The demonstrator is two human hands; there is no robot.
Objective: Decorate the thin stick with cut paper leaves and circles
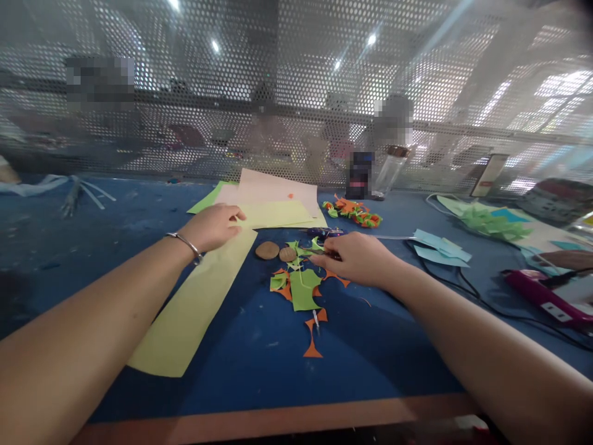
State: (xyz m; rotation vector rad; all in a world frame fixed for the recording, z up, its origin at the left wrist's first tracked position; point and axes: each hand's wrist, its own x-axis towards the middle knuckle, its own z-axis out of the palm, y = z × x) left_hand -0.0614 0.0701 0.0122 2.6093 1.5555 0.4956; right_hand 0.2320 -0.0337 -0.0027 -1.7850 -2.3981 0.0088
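Note:
My left hand [214, 227], a bracelet at its wrist, rests on yellow paper with its fingers bent but apart. Beneath that forearm a long yellow paper strip [194, 327] runs towards the table's front edge. My right hand [359, 256] is closed low over green and orange cuttings; what its fingers pinch is hidden. Just behind it lies a dark purple object [324, 232], too unclear to name. Between the hands are two round wooden discs [267, 250]. Nearer me lie a cut green paper piece [306, 293], orange paper scraps [312, 349] and a thin silvery pointed item [315, 319].
Pale pink paper [273, 185] lies at the back, beside an orange-green paper heap [354, 211]. A clear bottle [390, 173] stands by a perforated metal screen [278, 80]. To the right are light-blue papers [440, 247], black cables, a magenta power strip [546, 300] and another person's hand [563, 259].

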